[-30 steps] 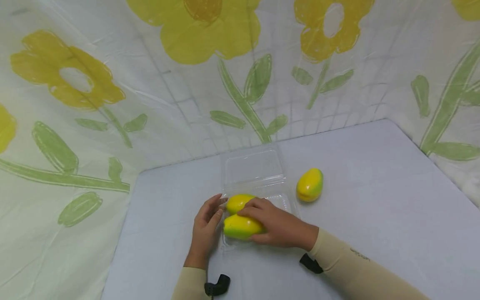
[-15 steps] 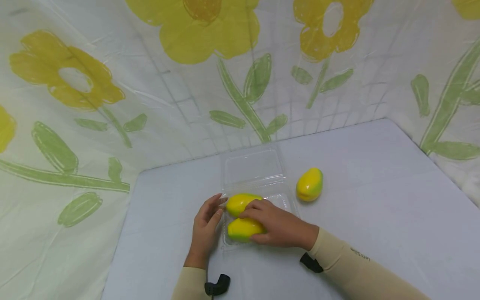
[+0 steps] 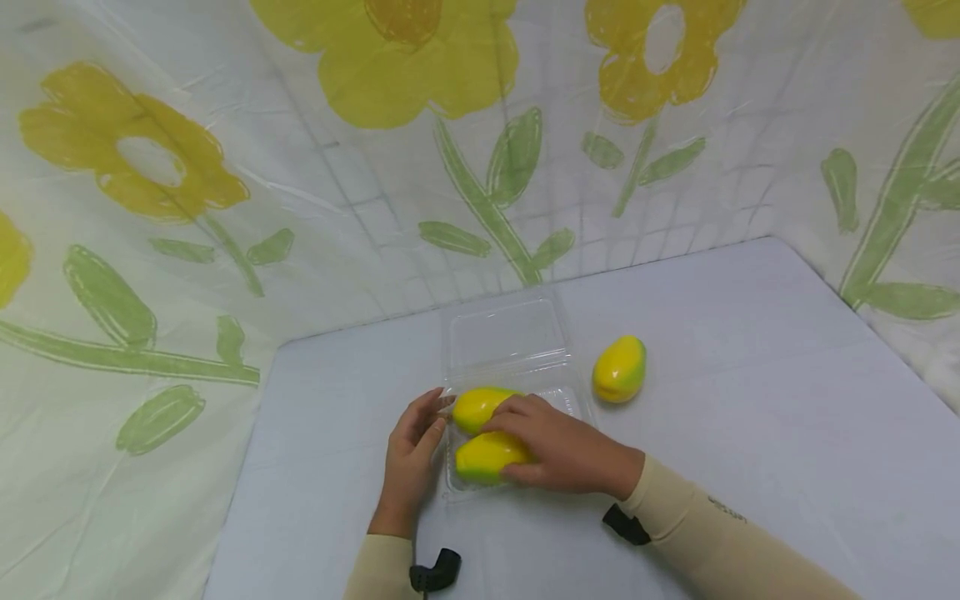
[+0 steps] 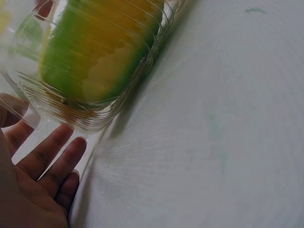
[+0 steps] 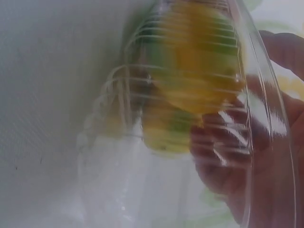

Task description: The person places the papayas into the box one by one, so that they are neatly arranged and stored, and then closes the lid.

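Observation:
A clear plastic clamshell box (image 3: 558, 400) lies with its lid (image 3: 506, 329) folded back. Two glossy yellow-green mangoes sit inside: the far mango (image 3: 480, 408) and the near mango (image 3: 483, 458), side by side. My right hand (image 3: 562, 446) reaches over the box's right side and holds the near mango's right end between thumb and fingers; the right wrist view is blurred through the plastic. At the box's left end, my left hand (image 3: 412, 450) has its fingers (image 4: 66, 156) loosely extended by the ribbed wall, thumb at the rim.
A third mango (image 3: 619, 369) lies on the white-covered table (image 3: 720, 367) to the right of the box. Behind the table hangs a cloth (image 3: 360, 225) printed with yellow flowers. Both wrists carry small black mounts.
The near mango has shifted slightly right and settled lower in the box beside the far one. My right hand has drawn a little to the right. The left hand has stayed in place.

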{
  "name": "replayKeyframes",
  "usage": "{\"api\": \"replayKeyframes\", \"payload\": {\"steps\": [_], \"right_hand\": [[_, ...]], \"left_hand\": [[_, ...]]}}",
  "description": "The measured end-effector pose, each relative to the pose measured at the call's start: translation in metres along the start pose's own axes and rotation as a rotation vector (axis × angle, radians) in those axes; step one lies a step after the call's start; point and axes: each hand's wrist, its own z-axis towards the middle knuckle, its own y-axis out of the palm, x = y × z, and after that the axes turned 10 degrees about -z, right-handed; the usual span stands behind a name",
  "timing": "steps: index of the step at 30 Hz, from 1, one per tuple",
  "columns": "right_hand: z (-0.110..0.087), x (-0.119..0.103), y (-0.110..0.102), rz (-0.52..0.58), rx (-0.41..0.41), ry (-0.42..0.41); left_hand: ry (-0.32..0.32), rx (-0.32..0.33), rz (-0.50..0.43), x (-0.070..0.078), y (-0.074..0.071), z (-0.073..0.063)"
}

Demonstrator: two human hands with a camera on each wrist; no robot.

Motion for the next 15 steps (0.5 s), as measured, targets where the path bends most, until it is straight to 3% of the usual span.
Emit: {"api": "replayKeyframes", "payload": {"steps": [15], "right_hand": [[-0.011,0.007,-0.021,0.046,0.035,0.040]], "left_hand": [[0.000,0.006,0.001,0.001,0.002,0.000]]}}
